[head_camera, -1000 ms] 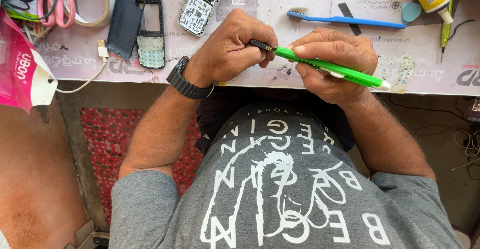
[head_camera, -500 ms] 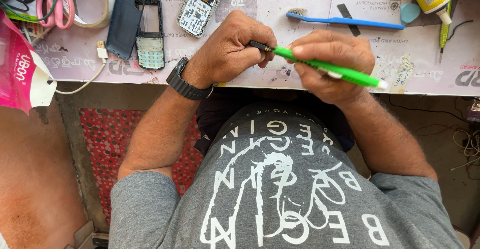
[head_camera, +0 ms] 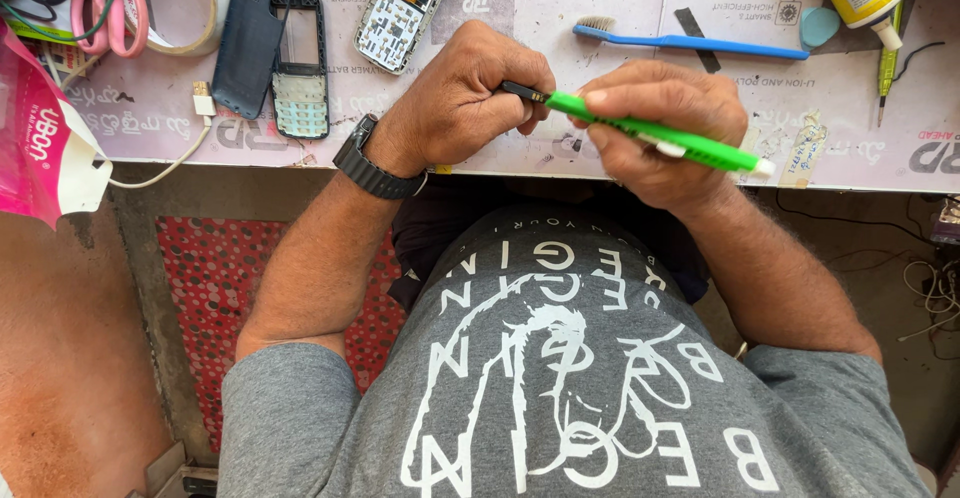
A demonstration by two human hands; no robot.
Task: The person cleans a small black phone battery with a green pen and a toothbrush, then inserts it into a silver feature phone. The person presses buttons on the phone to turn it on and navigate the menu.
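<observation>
Green screwdriver (head_camera: 660, 138) sits across both hands at the near edge of the workbench (head_camera: 560, 8), its dark tip end pointing left into my left hand (head_camera: 455, 108). From the head view I can see the right hand (head_camera: 665, 123) wrapped over the shaft, fingers pressed down around the green handle, white cap poking out to the right. The left hand is curled closed, fingertips pinching something small and dark right where the tip meets it; what that piece is, I can't tell, the fingers hide most of it.

What worries me: the work is held in the air over the bench edge, above my lap. If the tip skids off, it could jab the left fingers, and any tiny part that pops loose would likely drop off the near edge and vanish on the floor.

The tool itself looks slim, pen-like, bright green plastic with a short black metal end, lying slightly tilted, right end nearer.

Farther off, a blue toothbrush (head_camera: 690, 40) lies right of centre, a stripped phone board (head_camera: 405, 8) beyond the left hand, and a keypad frame (head_camera: 300, 68) with a dark back cover (head_camera: 245, 43) to the left.
</observation>
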